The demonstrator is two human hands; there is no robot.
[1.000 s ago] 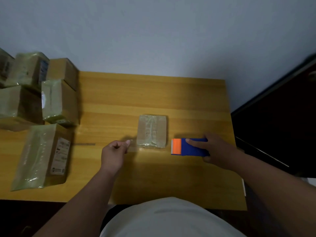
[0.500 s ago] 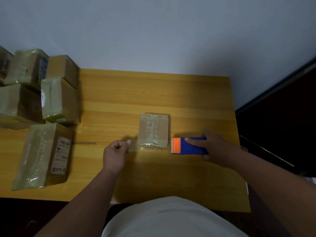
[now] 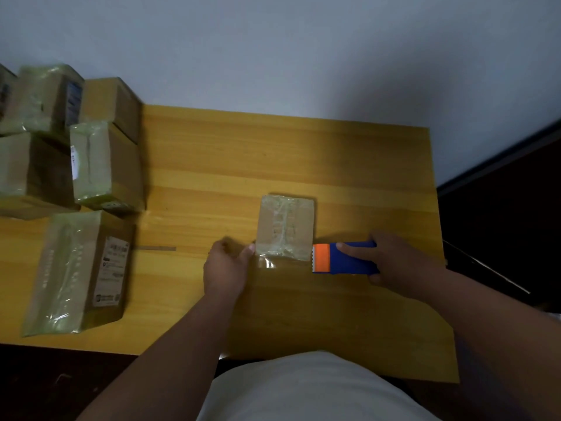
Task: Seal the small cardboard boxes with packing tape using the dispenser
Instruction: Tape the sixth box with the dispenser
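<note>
Small cardboard box (image 3: 285, 227): mid-desk (image 3: 212, 153), taped top up. Clear tape (image 3: 267, 262): spans its near edge, drawn taut for sealing. Left hand (image 3: 226, 268): grip pinched on the tape's free end. Right hand (image 3: 394, 262): grip wrapped around the blue-orange dispenser (image 3: 343, 258), just right of the box. Wrapped boxes (image 3: 76, 268): stacked far left, apparently done.

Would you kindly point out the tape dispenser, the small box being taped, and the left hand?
tape dispenser (image 3: 349, 258), head view, on its blue body.
small box (image 3: 285, 227), head view, on its taped top.
left hand (image 3: 226, 268), head view, on its back.
</note>
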